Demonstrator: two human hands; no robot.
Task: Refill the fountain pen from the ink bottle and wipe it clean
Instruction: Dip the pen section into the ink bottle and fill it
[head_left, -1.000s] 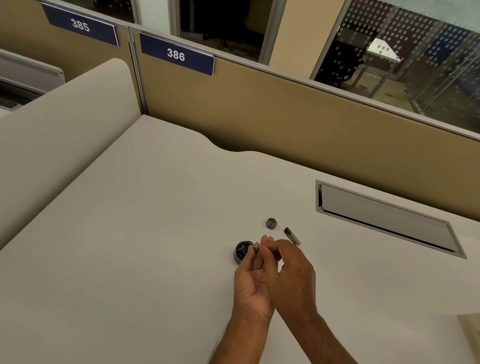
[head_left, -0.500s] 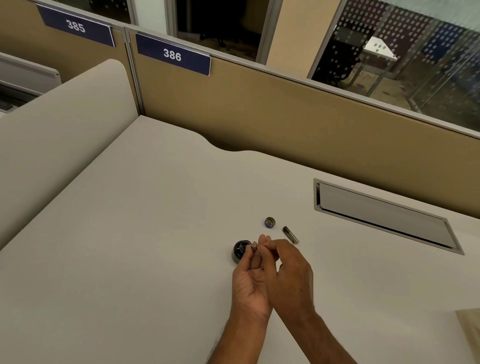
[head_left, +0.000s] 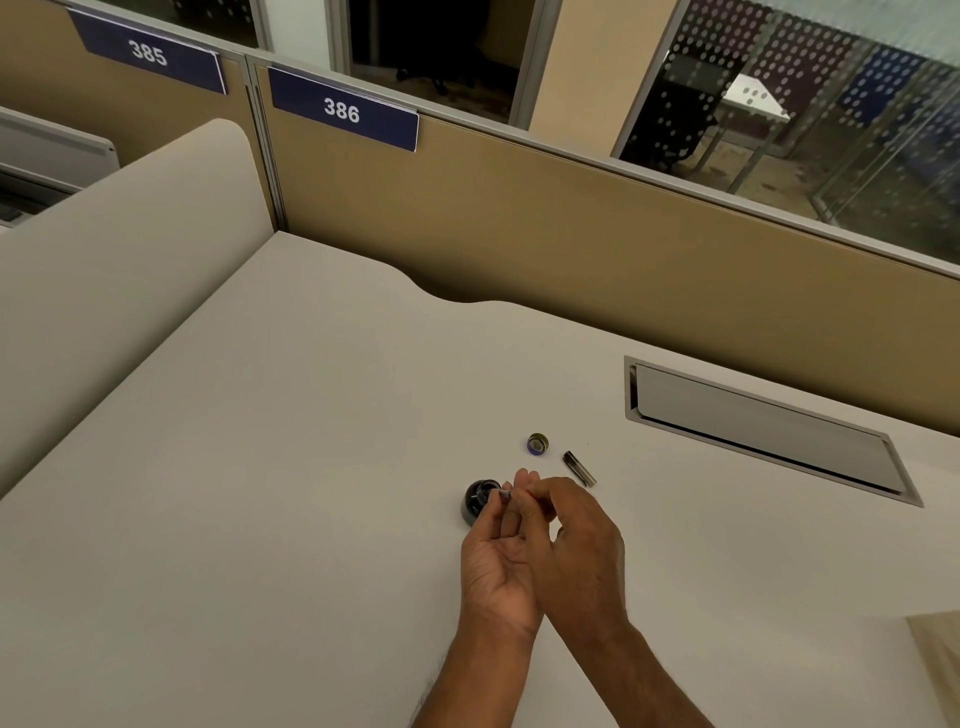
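A small dark ink bottle (head_left: 476, 500) stands uncapped on the white desk (head_left: 291, 467). Its round cap (head_left: 538, 444) lies upturned just behind it. A dark pen part with a metal clip (head_left: 579, 468) lies to the right of the cap. My left hand (head_left: 496, 561) and my right hand (head_left: 576, 545) meet right beside the bottle. Their fingertips pinch a thin fountain pen piece (head_left: 505, 494) whose silver end reaches over the bottle's mouth. Most of the piece is hidden by my fingers.
A metal cable flap (head_left: 763, 431) is set into the desk at the right. A tan partition (head_left: 571, 228) with number plates 385 and 386 runs along the back. A curved white divider (head_left: 119, 218) rises at the left. Something beige (head_left: 940, 660) shows at the lower right edge.
My hands stay together at the bottle with the pen piece between them; only the camera view has shifted slightly.
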